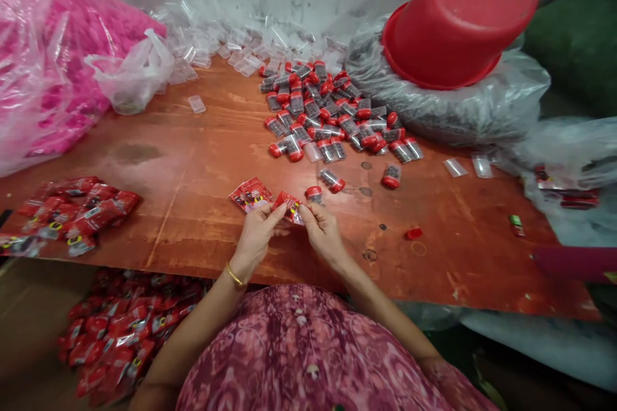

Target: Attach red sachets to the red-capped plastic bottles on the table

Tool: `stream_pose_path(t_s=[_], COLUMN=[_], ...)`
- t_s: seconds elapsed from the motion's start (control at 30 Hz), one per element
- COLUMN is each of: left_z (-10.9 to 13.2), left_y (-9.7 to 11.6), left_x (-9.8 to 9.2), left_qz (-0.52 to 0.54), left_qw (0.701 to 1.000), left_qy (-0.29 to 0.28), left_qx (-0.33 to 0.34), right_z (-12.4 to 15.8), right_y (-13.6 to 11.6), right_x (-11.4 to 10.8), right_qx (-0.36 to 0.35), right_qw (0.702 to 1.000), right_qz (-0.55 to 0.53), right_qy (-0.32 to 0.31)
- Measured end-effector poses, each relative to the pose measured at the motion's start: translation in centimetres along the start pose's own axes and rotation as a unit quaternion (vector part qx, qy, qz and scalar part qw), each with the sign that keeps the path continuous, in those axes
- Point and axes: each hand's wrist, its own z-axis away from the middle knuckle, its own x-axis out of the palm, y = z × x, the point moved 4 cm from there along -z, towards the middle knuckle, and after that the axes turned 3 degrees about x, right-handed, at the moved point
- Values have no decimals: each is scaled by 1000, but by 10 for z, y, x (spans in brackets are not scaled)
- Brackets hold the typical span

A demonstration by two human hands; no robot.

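My left hand and my right hand meet over the near edge of the wooden table. Both pinch a small red packet between their fingertips. A red-capped clear vial sits right at my right fingers; whether they hold it I cannot tell. A second red packet lies flat just beyond my left hand. A pile of red-capped vials spreads across the table further back.
Finished red packets lie at the left edge, more in a heap below the table. A pink bag stands back left, empty clear vials along the wall, and a red bucket on a bagged heap at right.
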Motion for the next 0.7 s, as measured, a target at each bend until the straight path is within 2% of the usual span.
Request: stream_pose_path(t_s=[0.13,0.23,0.3,0.43,0.53,0.6,0.7], left_z=[1,1,1,0,-2,-3,-3], left_y=[-5,-4,0,6,4,1,1], left_x=[-6,-7,-9,-10,-8,-5,-2], left_qz=[12,23,39,79,97,106,116], left_qw=[998,999,999,996,994,993,992], left_qy=[-25,-5,21,44,38,30,19], left_qx=[-49,-29,-11,9,-14,-34,-43], right_z=[8,9,7,0,-3,-3,-1], right_y=[-2,-4,-2,14,29,36,39], right_x=[4,1,-8,-31,-35,-35,-39], right_qx=[-22,-51,-63,-13,25,36,67], right_qw=[999,995,987,935,908,912,952], right_qz=[35,87,147,341,412,402,286], right_qy=[-1,-6,19,93,75,75,91])
